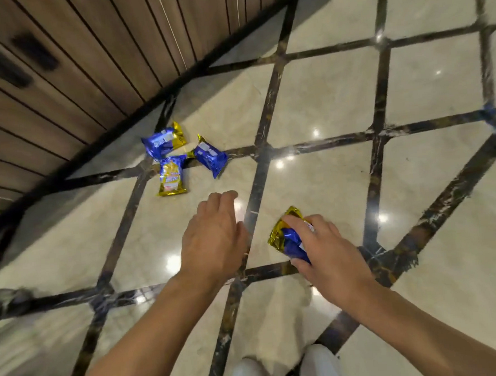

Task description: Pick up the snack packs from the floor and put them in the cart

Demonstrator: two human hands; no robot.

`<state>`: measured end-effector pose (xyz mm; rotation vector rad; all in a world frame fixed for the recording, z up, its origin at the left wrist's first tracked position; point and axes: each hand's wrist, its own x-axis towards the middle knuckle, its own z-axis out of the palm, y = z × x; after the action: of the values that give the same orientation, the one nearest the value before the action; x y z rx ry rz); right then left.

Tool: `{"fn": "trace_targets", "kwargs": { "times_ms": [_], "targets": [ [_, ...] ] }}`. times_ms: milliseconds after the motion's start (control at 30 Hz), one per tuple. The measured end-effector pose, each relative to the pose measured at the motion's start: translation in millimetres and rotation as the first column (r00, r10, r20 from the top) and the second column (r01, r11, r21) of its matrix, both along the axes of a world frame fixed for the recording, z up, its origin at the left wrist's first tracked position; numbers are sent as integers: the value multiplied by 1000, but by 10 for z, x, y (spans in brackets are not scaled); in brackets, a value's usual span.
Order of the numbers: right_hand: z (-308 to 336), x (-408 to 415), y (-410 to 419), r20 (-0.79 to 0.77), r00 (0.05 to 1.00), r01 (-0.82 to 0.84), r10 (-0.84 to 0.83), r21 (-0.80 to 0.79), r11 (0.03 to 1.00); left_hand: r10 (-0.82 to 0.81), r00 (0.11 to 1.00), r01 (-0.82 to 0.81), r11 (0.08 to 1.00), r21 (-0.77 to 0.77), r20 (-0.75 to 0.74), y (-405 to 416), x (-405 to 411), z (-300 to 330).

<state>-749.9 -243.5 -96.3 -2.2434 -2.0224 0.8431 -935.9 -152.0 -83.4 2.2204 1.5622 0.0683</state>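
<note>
Three blue and gold snack packs lie close together on the marble floor near the wall: one at the back left (163, 142), one to its right (210, 156), and a mostly gold one (171, 177) in front. My right hand (330, 252) grips a fourth blue and gold snack pack (288, 237) above the floor. My left hand (213, 237) hovers open with fingers loosely curled, short of the three packs and holding nothing. No cart is in view.
A wooden slatted wall (80, 67) with two dark handles runs along the upper left. The cream floor tiles (323, 103) have dark marble borders. My white shoes (283, 370) show at the bottom edge. A dark blurred object (5, 301) sits at the left edge.
</note>
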Motion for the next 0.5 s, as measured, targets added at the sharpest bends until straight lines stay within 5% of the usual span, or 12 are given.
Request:
{"fn": "trace_targets", "kwargs": {
  "times_ms": [300, 500],
  "targets": [
    [4019, 29, 333, -28, 999, -31, 33, 82, 996, 163, 986, -161, 986, 44, -47, 138, -126, 4046],
    [5211, -39, 733, -64, 997, -18, 32, 207, 978, 198, 974, -184, 975, 123, -114, 237, -260, 5131]
  ]
}}
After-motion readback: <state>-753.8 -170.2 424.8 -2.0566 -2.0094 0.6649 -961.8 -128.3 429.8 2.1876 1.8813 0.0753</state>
